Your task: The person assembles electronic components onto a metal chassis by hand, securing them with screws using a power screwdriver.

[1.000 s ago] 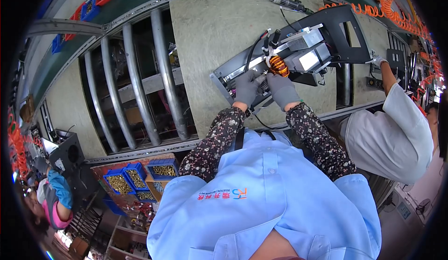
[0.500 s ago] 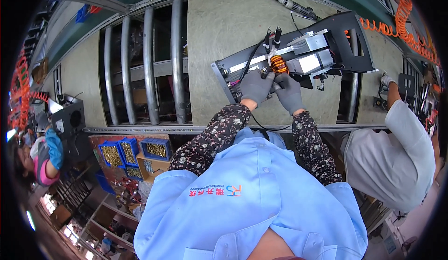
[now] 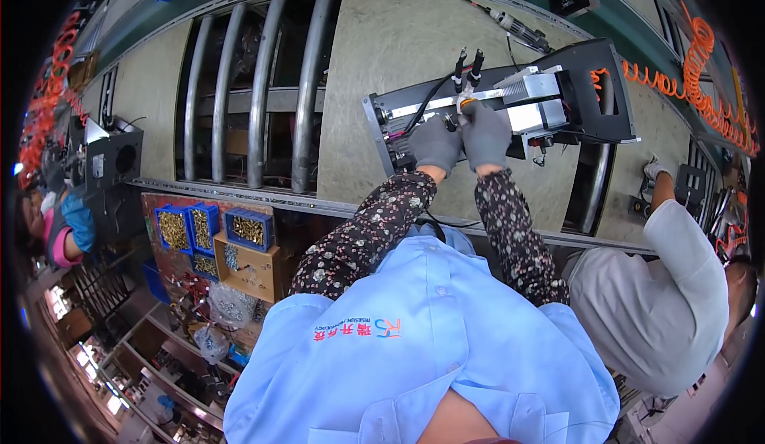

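Observation:
A black metal chassis (image 3: pixel 599 113) with silver heatsinks (image 3: pixel 535 116) lies slantwise on the worktable in front of me. Both my hands wear grey gloves and work side by side over its near middle part. My right hand (image 3: pixel 486 136) is closed over a copper-wound coil (image 3: pixel 468 102), and only a sliver of the coil shows past the glove. Just left of it, my left hand (image 3: pixel 435 143) has its fingers bent together at the parts beside the coil; what they pinch is hidden. Two black-sleeved cable ends (image 3: pixel 476 67) stick up behind the coil.
Beyond the chassis lies a corded screwdriver (image 3: pixel 516 29). Metal rollers (image 3: pixel 264 93) run across the line to the left. Blue bins (image 3: pixel 248 229) of brass fasteners and a cardboard box (image 3: pixel 249 272) sit at lower left. A co-worker (image 3: pixel 649 300) stands close on the right.
My right hand has moved up and left over the coil, now covering most of it. My left hand stays beside it. The whole view has turned slightly.

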`<state>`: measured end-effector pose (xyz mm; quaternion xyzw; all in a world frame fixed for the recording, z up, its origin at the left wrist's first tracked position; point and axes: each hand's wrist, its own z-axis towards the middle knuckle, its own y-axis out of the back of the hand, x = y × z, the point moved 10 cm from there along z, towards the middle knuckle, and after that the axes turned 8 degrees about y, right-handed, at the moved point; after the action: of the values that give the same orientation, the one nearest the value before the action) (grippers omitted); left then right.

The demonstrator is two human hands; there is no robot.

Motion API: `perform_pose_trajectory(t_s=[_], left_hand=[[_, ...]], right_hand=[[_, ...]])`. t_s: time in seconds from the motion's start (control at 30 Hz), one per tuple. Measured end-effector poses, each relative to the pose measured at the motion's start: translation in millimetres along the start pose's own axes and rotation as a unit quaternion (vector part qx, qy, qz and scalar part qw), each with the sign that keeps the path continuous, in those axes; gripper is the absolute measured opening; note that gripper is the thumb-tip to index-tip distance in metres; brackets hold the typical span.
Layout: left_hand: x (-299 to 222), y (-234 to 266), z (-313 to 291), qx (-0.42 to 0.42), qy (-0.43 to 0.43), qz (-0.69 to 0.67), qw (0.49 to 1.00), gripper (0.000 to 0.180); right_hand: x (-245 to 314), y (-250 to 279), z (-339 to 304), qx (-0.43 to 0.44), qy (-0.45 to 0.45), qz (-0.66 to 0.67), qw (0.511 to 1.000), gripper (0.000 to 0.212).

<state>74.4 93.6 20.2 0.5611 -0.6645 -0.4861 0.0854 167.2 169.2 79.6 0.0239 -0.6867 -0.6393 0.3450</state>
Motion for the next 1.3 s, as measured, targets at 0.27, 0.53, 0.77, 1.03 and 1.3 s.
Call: perform_pose_trajectory(t_s=[0.27,0.53,0.77,1.03,1.3], left_hand=[[-4,6,-5,0.022,-0.001,-0.025,0.999,0.036],[0,2,-1,0.008,-0.010,-0.024,1.000,0.041],[-3,4,-4,0.019,-0.016,-0.027,0.999,0.043],[-1,0,-2,0.006,-0.025,-0.041,0.999,0.042],[-2,2,-2,0.025,-0.026,-0.038,0.999,0.040]], right_hand=[[-2,-37,35,0.212,0.047,-0.072,0.973,0.012],[-3,-55,41,0.291,0.075,0.098,0.949,0.015],[-14,-57,40,0.294,0.008,0.165,0.941,0.021],[-32,-82,41,0.324,0.013,0.197,0.925,0.018],[11,-68,46,0.393,0.148,-0.023,0.907,0.020]])
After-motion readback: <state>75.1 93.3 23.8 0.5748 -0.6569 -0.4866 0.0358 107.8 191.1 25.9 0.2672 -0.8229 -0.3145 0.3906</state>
